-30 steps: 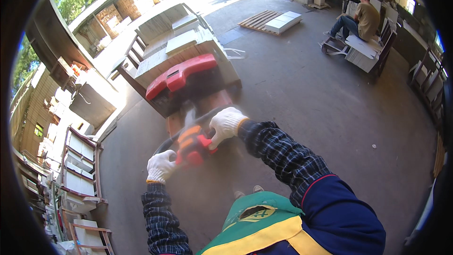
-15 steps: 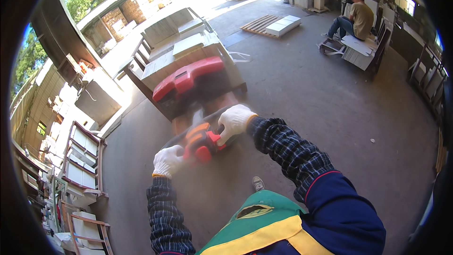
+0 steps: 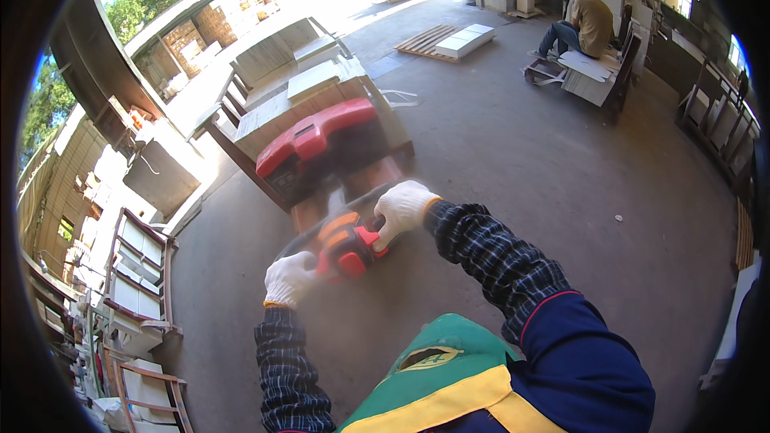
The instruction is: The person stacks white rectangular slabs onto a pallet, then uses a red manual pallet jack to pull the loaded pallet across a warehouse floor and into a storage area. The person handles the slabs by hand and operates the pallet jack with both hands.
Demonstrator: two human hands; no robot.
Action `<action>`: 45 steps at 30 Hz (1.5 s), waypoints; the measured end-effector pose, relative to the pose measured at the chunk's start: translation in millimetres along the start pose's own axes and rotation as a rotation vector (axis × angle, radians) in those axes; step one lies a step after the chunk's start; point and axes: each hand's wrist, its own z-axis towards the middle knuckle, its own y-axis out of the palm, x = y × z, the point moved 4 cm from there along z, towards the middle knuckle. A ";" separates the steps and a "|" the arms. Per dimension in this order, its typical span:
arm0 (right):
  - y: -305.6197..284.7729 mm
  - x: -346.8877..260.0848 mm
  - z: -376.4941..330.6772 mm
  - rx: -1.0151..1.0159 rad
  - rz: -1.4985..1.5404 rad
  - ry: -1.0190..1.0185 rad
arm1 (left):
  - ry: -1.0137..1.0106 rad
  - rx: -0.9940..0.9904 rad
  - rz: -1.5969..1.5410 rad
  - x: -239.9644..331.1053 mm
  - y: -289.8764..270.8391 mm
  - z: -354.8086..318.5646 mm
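Both my hands, in white knit gloves, grip the handle head (image 3: 346,245) of a red and black electric pallet jack (image 3: 317,144). My left hand (image 3: 291,277) is closed round the left side of the handle. On the right side, my right hand (image 3: 403,210) is wrapped round the grip, its thumb by a red control. Beyond the jack's red cover, a load of pale stone slabs (image 3: 265,116) rests in a dark-framed rack. The fork ends are hidden beneath that load.
A person (image 3: 593,20) sits at the right back beside slabs on a low stand (image 3: 589,80). White blocks (image 3: 465,41) lie by a wooden pallet (image 3: 425,38). Racks of panels (image 3: 138,273) line the left; more racks (image 3: 718,120) stand along the right wall.
The seated person, pallet and right-hand racks have shifted slightly left in view. My shoe has passed out of sight behind the apron. Both hands keep their hold on the handle.
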 end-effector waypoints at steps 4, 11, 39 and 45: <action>2.9 -1.5 -21.8 0.023 -0.007 0.001 | 0.012 0.012 -0.019 12.8 0.4 -18.0; 11.3 -17.7 -54.8 0.042 0.022 -0.026 | -0.021 0.000 -0.020 23.8 -7.0 -57.2; 34.1 -61.4 -194.7 0.005 -0.007 0.003 | -0.035 -0.064 -0.017 78.0 -15.5 -185.9; 41.2 -79.7 -221.1 -0.021 -0.060 0.045 | 0.013 -0.036 -0.032 83.9 -18.9 -214.3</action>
